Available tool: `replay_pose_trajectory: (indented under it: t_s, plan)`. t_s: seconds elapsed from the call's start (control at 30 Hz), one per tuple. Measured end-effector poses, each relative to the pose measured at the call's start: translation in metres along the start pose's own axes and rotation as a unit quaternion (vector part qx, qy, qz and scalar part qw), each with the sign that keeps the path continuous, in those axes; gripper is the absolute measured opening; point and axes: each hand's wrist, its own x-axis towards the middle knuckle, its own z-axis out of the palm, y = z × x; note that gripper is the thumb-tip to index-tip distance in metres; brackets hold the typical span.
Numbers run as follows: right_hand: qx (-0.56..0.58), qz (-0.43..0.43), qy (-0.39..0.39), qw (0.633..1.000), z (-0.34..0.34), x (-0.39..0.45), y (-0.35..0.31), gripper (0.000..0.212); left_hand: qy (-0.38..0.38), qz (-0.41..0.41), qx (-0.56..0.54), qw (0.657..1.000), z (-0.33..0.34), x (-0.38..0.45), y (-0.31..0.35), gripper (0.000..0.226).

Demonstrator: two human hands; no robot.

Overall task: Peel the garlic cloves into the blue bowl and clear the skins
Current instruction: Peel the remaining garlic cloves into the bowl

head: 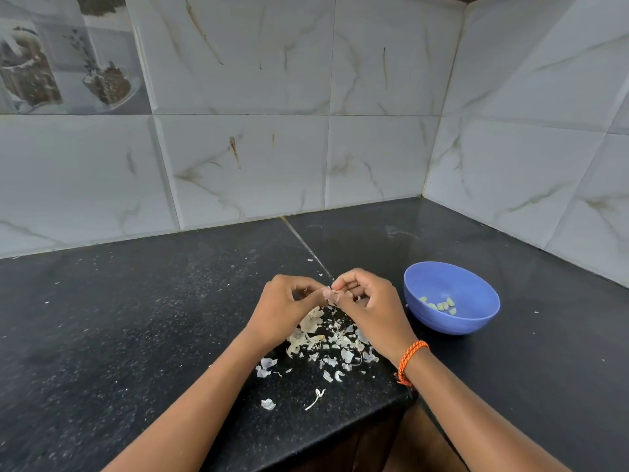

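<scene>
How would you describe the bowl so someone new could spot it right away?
On the black countertop, look toward the tiled corner, just beyond the right hand. There sits the blue bowl, holding a few pale peeled cloves. It is the only container and the only coloured thing among the white garlic skins.

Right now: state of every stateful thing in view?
left hand: pinching garlic clove
right hand: pinching the same clove
garlic clove: partly skinned, held above the counter
blue bowl: upright, few peeled cloves inside
skins: scattered on counter, uncleared
</scene>
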Motion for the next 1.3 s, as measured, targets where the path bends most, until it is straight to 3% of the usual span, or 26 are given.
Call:
replay_pose_trajectory:
  t_s: [0.2, 0.4, 0.7, 1.03, 1.2, 1.3]
  plan:
    - [-0.009, -0.031, 0.016, 0.999, 0.011, -0.007, 0.002, 0.025, 0.027, -0.016, -0.024, 0.999, 0.000, 0.001, -0.002, 0.009]
    - [0.019, -0.022, 0.063, 0.998, 0.013, -0.007, 0.001, 0.018, 0.016, -0.041, -0.097, 0.994, 0.000, -0.002, 0.003, 0.012]
    - [0.087, 0.000, 0.069, 0.994, 0.012, -0.004, 0.007, 0.016, 0.048, -0.033, -0.079, 0.995, 0.005, -0.002, 0.003, 0.010]
    - [0.008, 0.013, -0.001, 1.000, 0.011, -0.003, 0.012, 0.028, 0.092, -0.055, -0.140, 0.984, 0.002, 0.001, 0.002, 0.012]
    - [-0.091, -0.033, 0.020, 0.995, 0.009, -0.001, 0.011, 0.012, 0.092, -0.067, -0.138, 0.984, 0.000, 0.001, 0.001, 0.012]
    - [-0.061, -0.018, 0.038, 0.997, 0.007, -0.001, 0.010, 0.016, 0.099, -0.068, -0.132, 0.984, 0.000, 0.001, 0.002, 0.011]
